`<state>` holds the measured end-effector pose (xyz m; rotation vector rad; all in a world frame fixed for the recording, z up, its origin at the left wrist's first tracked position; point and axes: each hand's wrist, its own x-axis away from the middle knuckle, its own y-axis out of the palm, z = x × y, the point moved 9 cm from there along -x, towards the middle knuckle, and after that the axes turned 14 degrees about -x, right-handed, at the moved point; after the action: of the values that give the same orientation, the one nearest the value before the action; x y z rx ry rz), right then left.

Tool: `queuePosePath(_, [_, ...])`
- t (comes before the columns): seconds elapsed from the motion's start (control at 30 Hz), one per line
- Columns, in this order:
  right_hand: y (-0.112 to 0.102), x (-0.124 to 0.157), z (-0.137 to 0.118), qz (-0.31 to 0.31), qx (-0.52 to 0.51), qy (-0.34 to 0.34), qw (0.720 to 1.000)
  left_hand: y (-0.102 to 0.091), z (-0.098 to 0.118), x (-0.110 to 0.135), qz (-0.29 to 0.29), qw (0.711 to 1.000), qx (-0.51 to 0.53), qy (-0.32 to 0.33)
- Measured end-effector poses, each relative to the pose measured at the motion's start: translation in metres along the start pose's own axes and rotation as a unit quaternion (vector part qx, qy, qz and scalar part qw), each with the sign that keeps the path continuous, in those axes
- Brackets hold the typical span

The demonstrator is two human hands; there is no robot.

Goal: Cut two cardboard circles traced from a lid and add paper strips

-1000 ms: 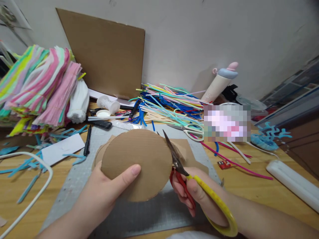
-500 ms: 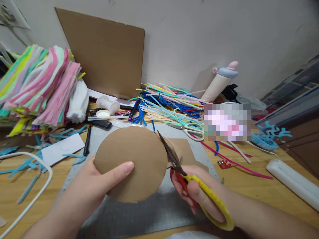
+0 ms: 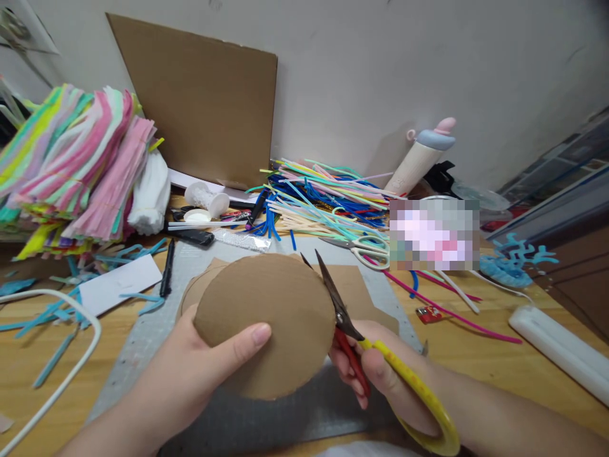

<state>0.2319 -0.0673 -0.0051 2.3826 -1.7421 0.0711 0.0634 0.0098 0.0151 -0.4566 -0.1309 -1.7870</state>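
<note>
My left hand (image 3: 214,355) grips a brown cardboard disc (image 3: 271,298) by its left side, thumb on top and the other fingers hidden beneath. In my right hand (image 3: 375,362) are scissors (image 3: 345,324) with dark blades, one handle wrapped in yellow and the other red. The blades are apart at the disc's right edge, one in front and one largely behind the cardboard. Under the disc, more cut cardboard (image 3: 354,285) lies on a grey cutting mat (image 3: 143,343).
Bundles of coloured pipe cleaners (image 3: 76,165) pile up at the left, with loose ones (image 3: 323,190) at the back. White-handled scissors (image 3: 366,249) lie behind the disc. A cardboard sheet (image 3: 204,108) leans on the wall. A bottle (image 3: 419,158) and power strip (image 3: 561,355) are at the right.
The disc and both hands have moved slightly right and nearer to me. The scissor blades have spread wider, and more of the cardboard behind the disc now shows.
</note>
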Motion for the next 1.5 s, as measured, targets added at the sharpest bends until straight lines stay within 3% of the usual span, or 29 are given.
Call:
queuePosePath(0.2, [0.000, 0.001, 0.003, 0.005, -0.023, 0.013, 1.000, -0.010, -0.003, -0.003, 0.009, 0.999, -0.030, -0.007])
queuePosePath(0.43, [-0.001, 0.002, -0.001, -0.004, -0.004, 0.019, 1.000, -0.016, -0.002, -0.013, -0.042, 0.998, -0.055, 0.011])
queuePosePath(0.67, [0.002, -0.001, 0.001, 0.000, -0.056, 0.050, 0.997, -0.015, 0.003, -0.016, -0.053, 0.998, -0.040, -0.001])
queuePosePath(0.8, [-0.008, -0.017, 0.012, 0.044, -0.191, 0.072, 0.978, -0.015, 0.002, -0.021, -0.025, 1.000, 0.007, -0.011])
queuePosePath(0.9, [-0.039, -0.033, 0.016, 0.146, -0.256, 0.048, 0.954, -0.021, -0.005, -0.029, 0.005, 0.999, 0.039, -0.024])
queuePosePath(1.0, [-0.081, -0.037, 0.006, 0.292, -0.167, -0.018, 0.942, -0.031, -0.008, -0.036, 0.036, 0.998, 0.053, -0.017])
queuePosePath(1.07, [-0.097, -0.035, -0.004, 0.342, -0.098, -0.053, 0.933, -0.033, -0.006, -0.037, 0.040, 0.998, 0.044, -0.008])
queuePosePath(1.27, [-0.131, -0.014, -0.037, 0.408, 0.106, -0.084, 0.903, -0.009, 0.010, -0.035, -0.080, 0.994, -0.047, 0.052])
queuePosePath(1.4, [-0.158, 0.006, -0.069, 0.464, 0.270, -0.078, 0.840, -0.008, 0.010, -0.042, -0.083, 0.986, -0.117, 0.084])
queuePosePath(1.5, [-0.175, 0.021, -0.087, 0.494, 0.339, -0.042, 0.800, -0.014, 0.009, -0.048, -0.068, 0.986, -0.126, 0.089])
